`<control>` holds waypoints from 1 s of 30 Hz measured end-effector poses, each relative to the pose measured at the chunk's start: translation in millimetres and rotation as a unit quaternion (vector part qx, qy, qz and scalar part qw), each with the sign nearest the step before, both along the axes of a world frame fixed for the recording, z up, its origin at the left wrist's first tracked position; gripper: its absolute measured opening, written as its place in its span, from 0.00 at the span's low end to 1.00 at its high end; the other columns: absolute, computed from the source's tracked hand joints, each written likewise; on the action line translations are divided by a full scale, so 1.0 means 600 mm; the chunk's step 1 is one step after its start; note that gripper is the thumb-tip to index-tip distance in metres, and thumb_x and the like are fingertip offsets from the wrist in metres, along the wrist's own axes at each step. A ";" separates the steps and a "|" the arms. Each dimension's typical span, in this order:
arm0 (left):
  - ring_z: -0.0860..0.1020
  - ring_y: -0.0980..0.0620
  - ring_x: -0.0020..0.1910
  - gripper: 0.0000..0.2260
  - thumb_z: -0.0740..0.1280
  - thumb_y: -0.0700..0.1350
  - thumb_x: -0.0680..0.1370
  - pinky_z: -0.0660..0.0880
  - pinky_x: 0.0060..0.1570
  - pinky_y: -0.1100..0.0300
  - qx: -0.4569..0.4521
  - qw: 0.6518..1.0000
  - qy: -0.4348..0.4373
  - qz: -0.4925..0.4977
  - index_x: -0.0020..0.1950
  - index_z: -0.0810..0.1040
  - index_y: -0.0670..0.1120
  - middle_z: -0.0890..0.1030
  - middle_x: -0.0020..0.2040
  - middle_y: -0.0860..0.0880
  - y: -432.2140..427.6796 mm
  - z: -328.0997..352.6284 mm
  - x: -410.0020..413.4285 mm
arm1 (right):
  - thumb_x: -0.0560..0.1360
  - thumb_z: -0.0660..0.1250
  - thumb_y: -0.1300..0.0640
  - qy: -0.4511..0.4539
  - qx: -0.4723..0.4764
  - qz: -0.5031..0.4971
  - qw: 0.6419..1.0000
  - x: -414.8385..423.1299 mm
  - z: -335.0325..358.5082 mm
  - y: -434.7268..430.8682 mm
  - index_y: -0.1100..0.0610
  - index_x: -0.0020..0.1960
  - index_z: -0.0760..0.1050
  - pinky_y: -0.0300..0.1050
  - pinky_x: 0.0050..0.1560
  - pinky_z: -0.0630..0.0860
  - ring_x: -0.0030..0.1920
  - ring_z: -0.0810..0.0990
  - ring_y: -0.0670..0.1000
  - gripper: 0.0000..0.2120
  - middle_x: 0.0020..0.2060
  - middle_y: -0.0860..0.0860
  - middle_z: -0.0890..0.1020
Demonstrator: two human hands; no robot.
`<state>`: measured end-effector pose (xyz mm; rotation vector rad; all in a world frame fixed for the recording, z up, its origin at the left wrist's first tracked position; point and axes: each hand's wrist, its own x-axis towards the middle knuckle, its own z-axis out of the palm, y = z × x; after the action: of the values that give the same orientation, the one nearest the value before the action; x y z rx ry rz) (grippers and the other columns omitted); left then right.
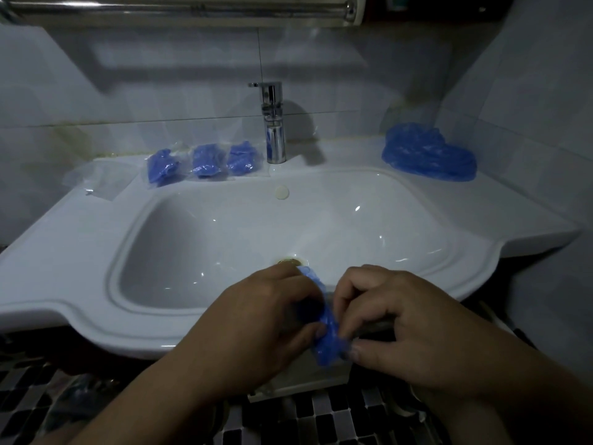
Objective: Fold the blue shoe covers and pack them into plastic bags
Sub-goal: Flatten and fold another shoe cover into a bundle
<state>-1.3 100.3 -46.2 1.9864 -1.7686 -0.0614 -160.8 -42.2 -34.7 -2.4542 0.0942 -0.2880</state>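
Observation:
Over the front rim of the white sink (96, 252) both hands hold one crumpled blue shoe cover (327, 335). My left hand (256, 329) grips its left side with curled fingers. My right hand (394, 322) pinches its right side between thumb and fingers. Three packed plastic bags with blue covers lie on the back ledge: one (162, 167), a second (208, 162) and a third (243, 159). A loose pile of blue shoe covers (426, 154) sits at the back right corner. Empty clear plastic bags (99, 181) lie at the back left.
A chrome tap (273, 123) stands at the back middle of the sink. The drain (290, 261) shows just beyond my hands. A metal rail (192, 8) runs along the tiled wall above. A black and white tiled floor (321, 419) lies below.

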 end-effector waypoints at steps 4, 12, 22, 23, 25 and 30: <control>0.76 0.62 0.48 0.06 0.65 0.52 0.74 0.74 0.46 0.65 -0.006 1.000 0.021 -0.021 0.50 0.78 0.56 0.74 0.49 0.60 0.003 0.004 0.002 | 0.68 0.66 0.43 -0.016 0.000 -0.023 1.000 0.006 -0.005 -0.001 0.43 0.34 0.77 0.36 0.45 0.70 0.49 0.78 0.46 0.06 0.44 0.42 0.78; 0.78 0.60 0.52 0.08 0.65 0.55 0.77 0.70 0.50 0.70 -0.015 0.990 0.131 -0.048 0.48 0.81 0.55 0.78 0.49 0.58 0.009 0.012 -0.001 | 0.66 0.65 0.44 -0.023 -0.022 -0.059 0.998 0.014 -0.020 0.003 0.48 0.32 0.74 0.38 0.43 0.72 0.46 0.77 0.44 0.09 0.41 0.43 0.78; 0.75 0.65 0.47 0.05 0.71 0.49 0.71 0.66 0.45 0.75 -0.016 0.999 0.049 -0.005 0.46 0.78 0.56 0.74 0.47 0.61 -0.002 -0.001 -0.002 | 0.60 0.79 0.48 -0.013 -0.029 -0.026 0.999 0.006 -0.005 0.008 0.45 0.41 0.72 0.41 0.45 0.77 0.48 0.77 0.44 0.17 0.45 0.42 0.75; 0.75 0.66 0.46 0.06 0.71 0.49 0.71 0.66 0.44 0.76 -0.018 0.998 0.052 -0.010 0.45 0.77 0.58 0.75 0.47 0.61 -0.002 0.001 -0.004 | 0.61 0.79 0.49 -0.008 -0.040 -0.023 0.999 0.007 -0.006 0.008 0.43 0.42 0.73 0.41 0.46 0.77 0.49 0.76 0.43 0.17 0.46 0.41 0.75; 0.74 0.68 0.46 0.08 0.71 0.46 0.70 0.65 0.44 0.78 -0.024 0.998 0.053 -0.021 0.44 0.77 0.59 0.75 0.47 0.61 -0.002 0.004 -0.005 | 0.64 0.78 0.48 -0.025 -0.063 -0.023 0.997 0.012 -0.013 0.007 0.42 0.44 0.74 0.40 0.46 0.75 0.50 0.75 0.43 0.15 0.46 0.40 0.74; 0.75 0.67 0.48 0.08 0.74 0.43 0.70 0.67 0.45 0.78 -0.026 0.997 0.057 -0.041 0.46 0.80 0.54 0.75 0.49 0.61 0.004 0.013 -0.004 | 0.69 0.72 0.48 -0.058 -0.051 -0.028 0.997 0.015 -0.022 0.000 0.45 0.40 0.80 0.42 0.45 0.75 0.48 0.77 0.44 0.03 0.43 0.41 0.75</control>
<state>-4.0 102.4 -38.5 1.8361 -1.7604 -0.1520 -152.1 -42.0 -47.8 -2.5316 0.1017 -0.4702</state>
